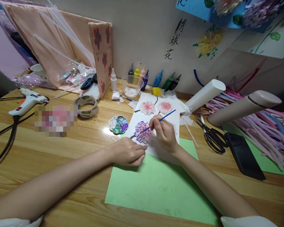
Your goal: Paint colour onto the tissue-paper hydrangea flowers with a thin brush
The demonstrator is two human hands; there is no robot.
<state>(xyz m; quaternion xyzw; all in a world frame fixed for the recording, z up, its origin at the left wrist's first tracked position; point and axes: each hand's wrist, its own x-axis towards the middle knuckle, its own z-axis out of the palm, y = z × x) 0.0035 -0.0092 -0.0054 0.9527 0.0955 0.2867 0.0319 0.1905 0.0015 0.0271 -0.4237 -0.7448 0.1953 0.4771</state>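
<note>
My right hand (164,132) pinches a thin blue paintbrush (167,115), its tip down at a ruffled purple-edged paper flower (142,130). That flower sits on a white sheet of paper (159,149), which lies partly over a green sheet (153,186). Two pink ruffled flowers, one on the left (146,107) and one on the right (165,107), are on the upper part of the white sheet. My left hand (129,152) rests at the sheet's lower left edge, fingers curled, nothing visible in them. Close by stands a flower-shaped paint palette (118,125) with green and purple paint.
Left are a glue gun (28,101) with its cable and a tape roll (85,106). Paint bottles (145,80) and a clear plastic bowl (132,86) stand behind. To the right lie scissors (213,135), a black phone (243,154), a bottle (243,107) and pipe cleaners (262,132).
</note>
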